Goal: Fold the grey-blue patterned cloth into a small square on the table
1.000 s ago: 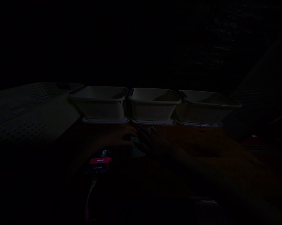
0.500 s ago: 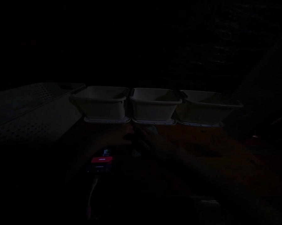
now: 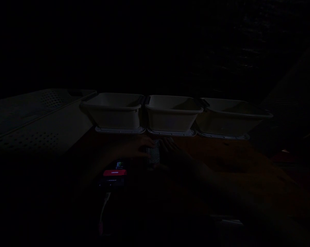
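Note:
The scene is very dark. My left hand [image 3: 134, 149] and my right hand [image 3: 174, 156] meet on a reddish-brown table just in front of three white tubs. Between them lies a small pale patterned thing [image 3: 153, 155], perhaps cloth, which both hands touch. The fingers are too dim to read. A lit phone [image 3: 115, 173] with a red bar on its screen lies just left of my left hand.
Three white rectangular tubs stand in a row at the back: left [image 3: 116, 111], middle [image 3: 172, 113], right [image 3: 229, 116]. A perforated pale panel [image 3: 33, 120] slopes at the left. A pale cable [image 3: 103, 209] trails from the phone toward me.
The hands have shifted slightly; the pale patterned thing now shows more between them. The view has drifted a little, so everything sits slightly further right.

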{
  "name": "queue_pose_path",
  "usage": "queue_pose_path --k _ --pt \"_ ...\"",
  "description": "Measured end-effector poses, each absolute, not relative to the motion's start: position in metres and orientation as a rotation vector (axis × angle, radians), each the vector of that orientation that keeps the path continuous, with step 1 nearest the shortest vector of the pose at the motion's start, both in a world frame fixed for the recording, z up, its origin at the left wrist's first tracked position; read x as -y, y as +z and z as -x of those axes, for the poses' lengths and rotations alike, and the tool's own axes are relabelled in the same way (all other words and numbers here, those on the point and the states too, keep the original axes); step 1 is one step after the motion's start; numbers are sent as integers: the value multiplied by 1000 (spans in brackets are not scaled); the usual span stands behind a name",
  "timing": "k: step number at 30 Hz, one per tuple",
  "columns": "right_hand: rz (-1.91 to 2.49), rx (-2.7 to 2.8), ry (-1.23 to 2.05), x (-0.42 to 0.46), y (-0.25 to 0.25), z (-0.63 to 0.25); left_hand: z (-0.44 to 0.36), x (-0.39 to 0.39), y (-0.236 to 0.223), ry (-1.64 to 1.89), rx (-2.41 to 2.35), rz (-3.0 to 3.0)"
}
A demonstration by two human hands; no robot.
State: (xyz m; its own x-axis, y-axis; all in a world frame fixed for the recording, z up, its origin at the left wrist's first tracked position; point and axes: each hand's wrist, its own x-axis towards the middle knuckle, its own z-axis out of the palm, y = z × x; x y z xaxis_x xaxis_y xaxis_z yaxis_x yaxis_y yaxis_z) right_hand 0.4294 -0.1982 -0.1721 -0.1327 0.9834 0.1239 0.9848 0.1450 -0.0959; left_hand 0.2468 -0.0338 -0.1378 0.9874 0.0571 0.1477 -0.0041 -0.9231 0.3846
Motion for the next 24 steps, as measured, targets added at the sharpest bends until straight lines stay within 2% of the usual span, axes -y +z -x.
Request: queue_pose_path --k 10,24 --pt "1915 2257 52 201 -163 -419 -249 34 -133 234 16 -2696" --pt "1969 2285 68 207 -151 -414 -244 39 -113 142 -177 -2809"
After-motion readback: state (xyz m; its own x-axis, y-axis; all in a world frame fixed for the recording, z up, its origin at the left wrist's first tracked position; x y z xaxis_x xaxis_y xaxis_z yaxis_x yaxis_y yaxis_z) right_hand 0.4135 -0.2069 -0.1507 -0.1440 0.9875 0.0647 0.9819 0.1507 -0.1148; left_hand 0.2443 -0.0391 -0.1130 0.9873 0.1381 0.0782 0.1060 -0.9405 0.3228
